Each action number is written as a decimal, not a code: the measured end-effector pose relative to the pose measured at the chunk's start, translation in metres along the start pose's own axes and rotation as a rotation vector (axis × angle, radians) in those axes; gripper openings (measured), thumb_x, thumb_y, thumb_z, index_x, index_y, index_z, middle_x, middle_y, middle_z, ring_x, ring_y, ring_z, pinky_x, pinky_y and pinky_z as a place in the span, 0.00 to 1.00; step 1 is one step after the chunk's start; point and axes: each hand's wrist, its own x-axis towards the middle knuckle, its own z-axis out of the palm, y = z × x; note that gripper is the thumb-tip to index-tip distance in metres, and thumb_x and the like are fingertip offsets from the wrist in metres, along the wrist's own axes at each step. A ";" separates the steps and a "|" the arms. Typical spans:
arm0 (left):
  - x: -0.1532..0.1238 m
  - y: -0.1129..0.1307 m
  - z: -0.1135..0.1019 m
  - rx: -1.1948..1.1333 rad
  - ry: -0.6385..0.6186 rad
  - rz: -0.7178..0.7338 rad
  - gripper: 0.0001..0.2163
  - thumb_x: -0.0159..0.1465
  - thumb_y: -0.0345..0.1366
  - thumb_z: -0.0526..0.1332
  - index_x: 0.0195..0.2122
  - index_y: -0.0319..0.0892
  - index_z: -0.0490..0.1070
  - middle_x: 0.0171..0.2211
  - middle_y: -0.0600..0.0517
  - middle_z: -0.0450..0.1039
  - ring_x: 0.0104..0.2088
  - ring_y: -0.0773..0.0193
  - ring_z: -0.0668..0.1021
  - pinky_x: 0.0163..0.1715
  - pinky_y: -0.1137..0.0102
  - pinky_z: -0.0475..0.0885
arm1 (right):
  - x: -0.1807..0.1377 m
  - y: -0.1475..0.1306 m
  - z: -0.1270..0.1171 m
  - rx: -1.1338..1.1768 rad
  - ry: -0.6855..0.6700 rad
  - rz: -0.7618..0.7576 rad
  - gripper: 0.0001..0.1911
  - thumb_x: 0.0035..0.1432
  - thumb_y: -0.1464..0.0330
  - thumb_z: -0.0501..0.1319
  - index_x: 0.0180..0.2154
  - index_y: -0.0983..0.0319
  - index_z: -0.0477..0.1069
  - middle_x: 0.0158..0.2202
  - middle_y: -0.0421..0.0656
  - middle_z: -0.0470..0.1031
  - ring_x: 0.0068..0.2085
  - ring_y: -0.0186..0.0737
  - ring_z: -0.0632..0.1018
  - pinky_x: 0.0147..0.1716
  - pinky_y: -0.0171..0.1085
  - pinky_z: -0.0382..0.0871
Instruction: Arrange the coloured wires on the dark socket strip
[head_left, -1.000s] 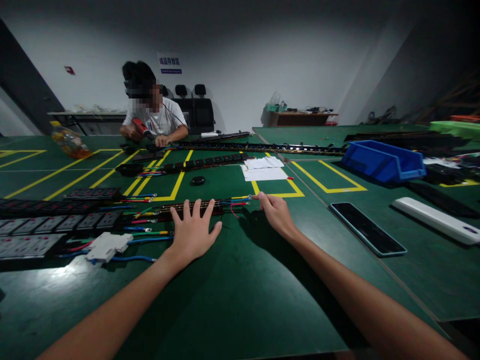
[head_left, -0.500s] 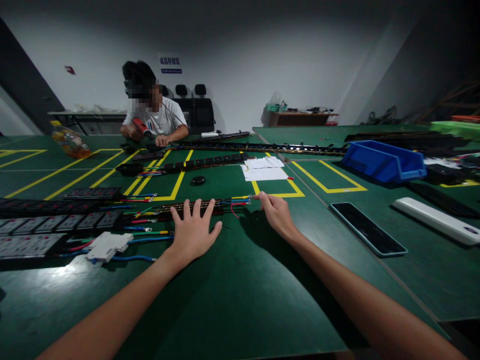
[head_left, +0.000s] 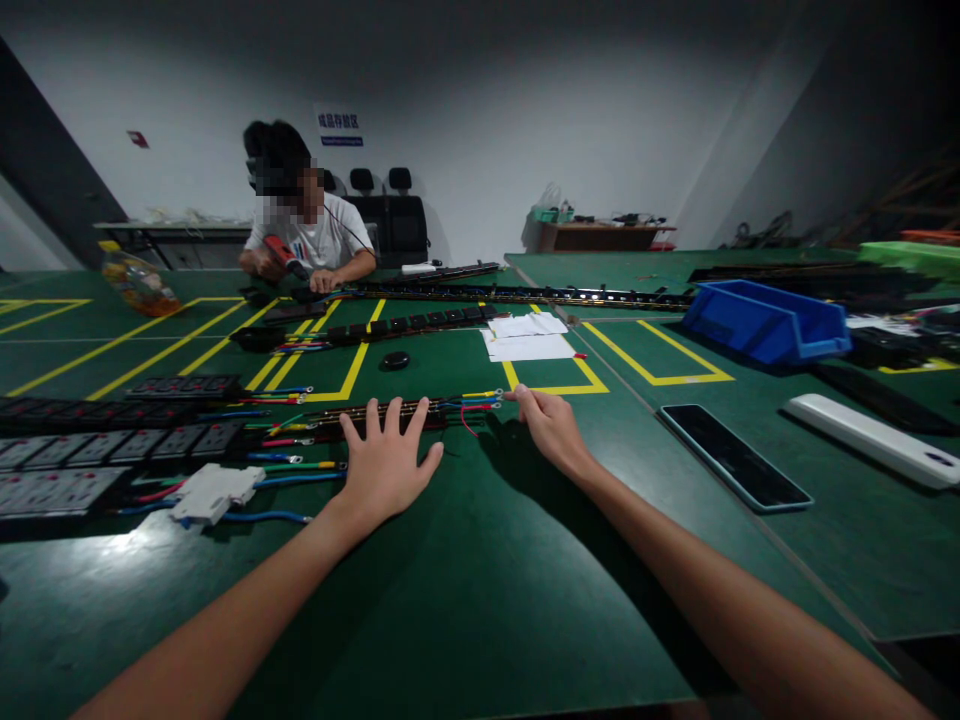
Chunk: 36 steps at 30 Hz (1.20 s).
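My left hand [head_left: 390,455] lies with its fingers spread over a narrow black strip [head_left: 433,420] with brass-coloured lines, pressing it to the green table. Coloured wires [head_left: 472,404] with ring terminals come out of the strip's right end, and a thin red wire [head_left: 469,425] bends down there. My right hand [head_left: 553,432] is closed, thumb and index finger together at the tip of the yellow-green wire's ring terminal [head_left: 499,394]. Whether the fingers grip the terminal or only touch it is unclear.
Black socket strips [head_left: 180,440] with wire ends and a white plastic part [head_left: 217,493] lie at left. At right are a phone [head_left: 735,457], a white bar [head_left: 870,440] and a blue bin [head_left: 765,325]. Papers [head_left: 529,338] lie ahead; a person [head_left: 315,235] holds a red drill [head_left: 283,255].
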 end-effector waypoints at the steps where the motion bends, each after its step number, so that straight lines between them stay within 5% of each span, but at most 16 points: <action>1: 0.000 0.000 0.000 -0.001 -0.001 0.001 0.35 0.70 0.59 0.43 0.75 0.51 0.49 0.72 0.38 0.55 0.70 0.28 0.56 0.62 0.26 0.48 | 0.000 0.000 0.000 -0.003 0.002 0.005 0.31 0.67 0.47 0.49 0.21 0.59 0.71 0.26 0.47 0.79 0.33 0.46 0.78 0.31 0.37 0.63; 36: 0.001 -0.001 0.000 0.013 -0.010 0.004 0.34 0.71 0.59 0.42 0.75 0.51 0.48 0.72 0.38 0.55 0.70 0.29 0.56 0.62 0.25 0.49 | 0.000 0.004 0.000 -0.126 -0.056 -0.034 0.29 0.68 0.51 0.49 0.27 0.61 0.77 0.23 0.43 0.73 0.27 0.41 0.72 0.28 0.37 0.56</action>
